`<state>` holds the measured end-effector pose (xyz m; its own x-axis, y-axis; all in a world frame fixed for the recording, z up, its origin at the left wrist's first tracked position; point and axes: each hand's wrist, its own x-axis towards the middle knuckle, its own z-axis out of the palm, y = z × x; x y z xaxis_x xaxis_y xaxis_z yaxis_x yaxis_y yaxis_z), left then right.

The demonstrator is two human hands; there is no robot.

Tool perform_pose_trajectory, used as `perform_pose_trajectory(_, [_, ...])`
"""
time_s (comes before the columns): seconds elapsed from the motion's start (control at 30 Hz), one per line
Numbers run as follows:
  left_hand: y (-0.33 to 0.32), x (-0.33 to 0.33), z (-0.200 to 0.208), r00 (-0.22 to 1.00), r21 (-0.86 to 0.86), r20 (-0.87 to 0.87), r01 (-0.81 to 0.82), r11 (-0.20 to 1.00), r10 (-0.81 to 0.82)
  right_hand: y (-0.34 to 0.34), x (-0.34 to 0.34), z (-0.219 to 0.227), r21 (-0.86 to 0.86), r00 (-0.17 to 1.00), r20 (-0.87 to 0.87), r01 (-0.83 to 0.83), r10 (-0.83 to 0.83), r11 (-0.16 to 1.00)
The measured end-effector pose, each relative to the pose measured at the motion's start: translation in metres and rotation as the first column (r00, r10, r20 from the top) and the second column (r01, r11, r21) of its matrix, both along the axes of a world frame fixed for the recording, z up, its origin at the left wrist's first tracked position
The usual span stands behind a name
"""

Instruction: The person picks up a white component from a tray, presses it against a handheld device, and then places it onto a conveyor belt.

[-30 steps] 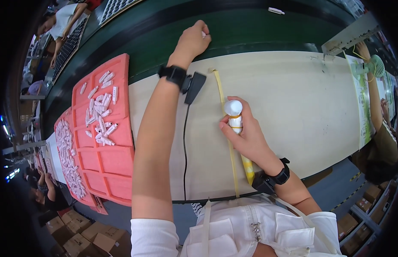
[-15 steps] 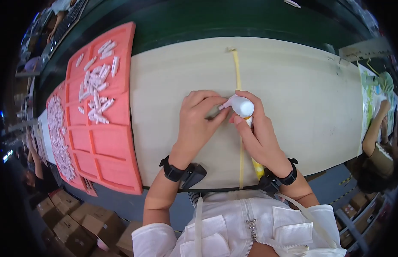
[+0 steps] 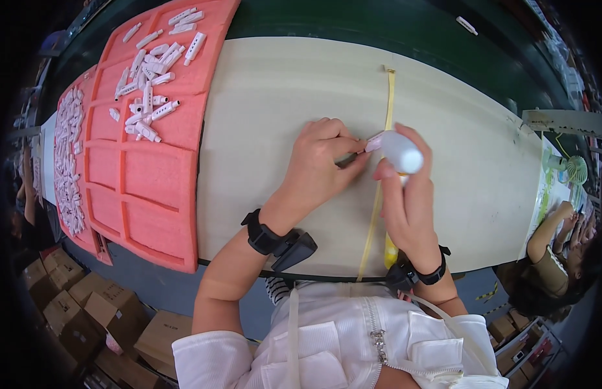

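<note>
My left hand point(image 3: 320, 162) pinches a small white plastic piece point(image 3: 373, 142) at its fingertips, over the beige table point(image 3: 281, 91). My right hand point(image 3: 408, 194) holds a white bottle point(image 3: 401, 152) upright, its rounded top touching that small piece. Both hands meet above a yellow strip point(image 3: 380, 188) that runs across the table. Black bands sit on both wrists.
A red foam tray point(image 3: 142, 175) lies to the left, with several small white pieces point(image 3: 148, 97) piled in its far cells. A second red tray point(image 3: 66, 155) full of white pieces is further left. Another person point(image 3: 560, 259) sits at the right. Cardboard boxes point(image 3: 93, 305) stand below.
My left hand came back from the far side of the table and joined the right hand at the bottle. The view has tilted closer to the table.
</note>
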<state>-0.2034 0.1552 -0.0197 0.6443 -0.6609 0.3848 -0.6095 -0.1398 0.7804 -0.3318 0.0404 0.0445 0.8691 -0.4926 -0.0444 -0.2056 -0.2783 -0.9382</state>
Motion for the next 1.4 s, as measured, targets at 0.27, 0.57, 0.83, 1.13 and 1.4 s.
perform_pose_trajectory(0.27, [0.001,-0.002,0.004,1.000,0.006,-0.006,0.018,1.000,-0.018,-0.012,0.003,-0.018,0.019,0.996,-0.079,0.054,-0.052,0.998])
perform_pose_trajectory(0.57, [-0.004,-0.020,0.019,0.674,-0.258,-0.702,0.062,0.964,-0.231,-0.022,-0.001,-0.008,0.310,0.986,-0.012,0.160,-0.164,0.937])
perform_pose_trajectory(0.83, [-0.004,-0.026,0.010,0.667,-0.320,-0.686,0.084,0.944,-0.291,-0.018,-0.002,-0.015,0.271,0.984,0.089,0.123,-0.152,0.955])
perform_pose_trajectory(1.13, [0.002,-0.016,0.020,0.848,-0.136,-0.481,0.179,0.975,-0.222,-0.023,-0.005,-0.014,0.319,0.989,0.009,0.138,-0.149,0.938])
perform_pose_trajectory(1.4, [0.083,0.127,0.027,0.531,-0.319,-0.813,-0.748,0.581,0.237,-0.019,-0.003,-0.022,0.266,0.991,0.042,0.109,-0.124,0.958])
